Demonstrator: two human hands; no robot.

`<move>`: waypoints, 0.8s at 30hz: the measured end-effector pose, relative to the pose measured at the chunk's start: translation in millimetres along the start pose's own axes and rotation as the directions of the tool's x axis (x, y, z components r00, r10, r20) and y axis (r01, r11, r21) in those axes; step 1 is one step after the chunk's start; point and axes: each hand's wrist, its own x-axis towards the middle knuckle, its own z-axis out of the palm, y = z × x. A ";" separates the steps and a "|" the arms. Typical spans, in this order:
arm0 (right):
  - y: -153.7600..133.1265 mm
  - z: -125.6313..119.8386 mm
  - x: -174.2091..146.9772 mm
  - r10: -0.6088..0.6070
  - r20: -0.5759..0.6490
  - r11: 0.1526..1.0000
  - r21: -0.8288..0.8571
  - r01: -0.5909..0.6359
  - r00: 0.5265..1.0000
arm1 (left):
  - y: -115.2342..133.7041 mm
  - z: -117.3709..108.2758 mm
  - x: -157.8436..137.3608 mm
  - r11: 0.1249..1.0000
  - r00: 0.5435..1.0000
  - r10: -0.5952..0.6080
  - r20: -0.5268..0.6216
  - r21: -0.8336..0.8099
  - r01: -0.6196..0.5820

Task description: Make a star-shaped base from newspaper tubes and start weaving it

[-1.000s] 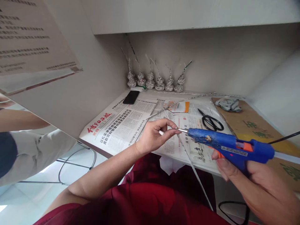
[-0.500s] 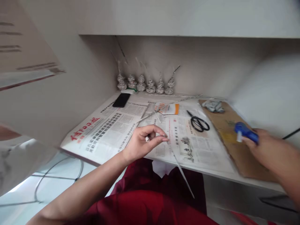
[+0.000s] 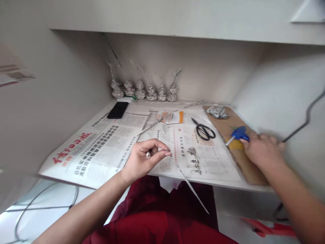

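My left hand (image 3: 144, 157) is closed in a pinch above the newspaper near the table's front edge. A thin rolled paper stick (image 3: 194, 191) slants down from its fingertips over my lap, and a small white rolled end (image 3: 148, 155) pokes out between the curled fingers. On the right, my right hand (image 3: 264, 150) is wrapped round a blue glue gun (image 3: 240, 133), held low over the brown cardboard (image 3: 250, 166). A white glue stick (image 3: 230, 140) juts from the gun toward the left. Black-handled scissors (image 3: 205, 132) lie on the newspaper between my hands.
Several gourd-shaped woven paper pieces (image 3: 151, 93) stand along the back wall. A black phone (image 3: 118, 110), long paper sticks (image 3: 175, 110) and an orange-and-white card (image 3: 175, 117) lie on the newspaper (image 3: 101, 152). Crumpled paper (image 3: 217, 112) sits on the cardboard. A black cord (image 3: 304, 120) runs right.
My right hand has brought the glue gun left and lower over the cardboard, turning it. My left hand keeps its pinch on the paper stick. The whole view has shifted to the right.
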 end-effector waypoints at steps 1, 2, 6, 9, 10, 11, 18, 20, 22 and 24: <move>-11.0 -8.3 1.4 0.035 -0.023 0.999 0.035 -0.034 0.999 | 0.4 0.2 0.4 1.000 1.000 -0.022 0.000 -0.020 0.022; -25.1 -18.3 2.5 0.065 -0.026 0.992 0.110 -0.062 0.998 | 0.4 0.5 0.9 0.998 0.999 -0.044 0.002 -0.038 0.044; -105.0 -65.3 1.8 -0.033 0.263 0.651 0.738 -0.178 0.964 | 0.7 2.1 3.1 0.988 0.994 -0.108 0.004 -0.108 0.108; -162.6 -91.0 -1.6 -0.357 0.374 0.096 0.926 -0.365 0.856 | 4.9 2.8 5.5 0.980 0.993 -0.119 0.025 -0.157 0.121; -176.4 -95.8 -2.4 -0.397 0.360 -0.048 0.910 -0.411 0.844 | 6.9 2.7 6.2 0.976 0.993 -0.117 0.032 -0.180 0.121; -187.1 -98.8 -3.1 -0.405 0.348 -0.167 0.881 -0.443 0.845 | 8.7 2.4 6.7 0.971 0.993 -0.117 0.035 -0.204 0.121; -205.4 -90.0 -11.8 -0.308 0.394 -0.383 0.782 -0.492 0.866 | 10.7 1.4 2.1 0.967 0.994 -0.113 -0.006 -0.230 0.108; -202.6 -90.6 -14.5 -0.285 0.397 -0.338 0.810 -0.479 0.873 | 9.5 0.9 0.8 0.979 0.997 -0.070 0.014 -0.188 0.072; -197.7 -97.9 -15.7 -0.226 0.371 -0.229 0.878 -0.419 0.901 | 9.1 -0.6 1.0 0.993 0.999 -0.011 0.035 -0.117 0.015; -192.4 -110.7 -15.6 -0.129 0.265 -0.064 0.959 -0.275 0.956 | 9.5 -3.1 2.5 0.997 0.997 0.070 0.031 -0.022 -0.069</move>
